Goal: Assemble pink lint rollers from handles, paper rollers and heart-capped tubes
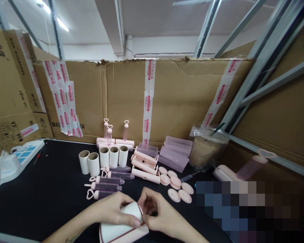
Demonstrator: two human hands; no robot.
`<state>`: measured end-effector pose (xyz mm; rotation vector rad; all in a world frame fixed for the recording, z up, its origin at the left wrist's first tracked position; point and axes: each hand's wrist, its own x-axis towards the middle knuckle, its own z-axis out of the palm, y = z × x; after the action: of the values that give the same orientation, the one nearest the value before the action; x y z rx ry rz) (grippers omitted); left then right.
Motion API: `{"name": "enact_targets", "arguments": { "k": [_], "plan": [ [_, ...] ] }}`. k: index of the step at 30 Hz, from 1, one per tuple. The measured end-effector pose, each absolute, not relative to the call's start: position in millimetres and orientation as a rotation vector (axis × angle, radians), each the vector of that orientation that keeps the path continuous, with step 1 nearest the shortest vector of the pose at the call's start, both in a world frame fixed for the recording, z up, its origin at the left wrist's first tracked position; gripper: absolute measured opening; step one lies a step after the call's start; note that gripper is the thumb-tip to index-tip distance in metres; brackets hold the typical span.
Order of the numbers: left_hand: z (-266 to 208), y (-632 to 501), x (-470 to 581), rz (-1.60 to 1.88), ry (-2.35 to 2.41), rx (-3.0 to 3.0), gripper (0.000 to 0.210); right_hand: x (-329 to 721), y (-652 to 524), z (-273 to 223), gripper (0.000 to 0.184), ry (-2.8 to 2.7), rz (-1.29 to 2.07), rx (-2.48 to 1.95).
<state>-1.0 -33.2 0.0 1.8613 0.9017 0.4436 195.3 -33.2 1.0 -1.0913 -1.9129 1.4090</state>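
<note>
My left hand (119, 211) is wrapped over a white lint roller roll (115, 232) that lies in a pale pink holder (136, 235) at the bottom of the view. At the roll's right end my right hand (157, 211) is closed, thumb and fingers pinching the edge of a pink end cap (141, 209), most of it hidden. Beyond my hands lie several round pink caps (174, 195), pink half-round holders (145, 173) and purple clear handles with heart-shaped loops (107, 186).
Several white rolls (93, 164) stand upright on the black table (58, 195). Assembled lint rollers (124, 145) stand against the cardboard wall (124, 94). Purple covers (173, 158) and a bagged brown drink (205, 148) are behind. A power strip (20, 162) lies left; a pixelated patch covers the right.
</note>
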Motion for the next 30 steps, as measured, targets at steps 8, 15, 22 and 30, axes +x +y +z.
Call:
{"name": "enact_targets", "arguments": {
  "k": [8,15,22,30],
  "plan": [
    [0.6,-35.0,1.1,0.412,0.918,2.023,0.028,191.9,-37.8,-1.0,0.024,-2.121,1.212,-1.151],
    [-3.4,-30.7,-0.7,0.361,0.898,1.92,0.039,190.6,-42.9,8.5,0.018,-2.256,1.024,-1.185],
    [-5.5,-25.3,-0.9,0.383,0.774,1.744,0.036,191.7,-41.5,-0.4,0.012,-2.129,1.206,-1.113],
    [-16.2,-25.0,-9.2,0.41,0.944,1.655,0.063,196.8,-37.7,6.4,0.021,-1.931,1.476,-0.949]
  ]
}}
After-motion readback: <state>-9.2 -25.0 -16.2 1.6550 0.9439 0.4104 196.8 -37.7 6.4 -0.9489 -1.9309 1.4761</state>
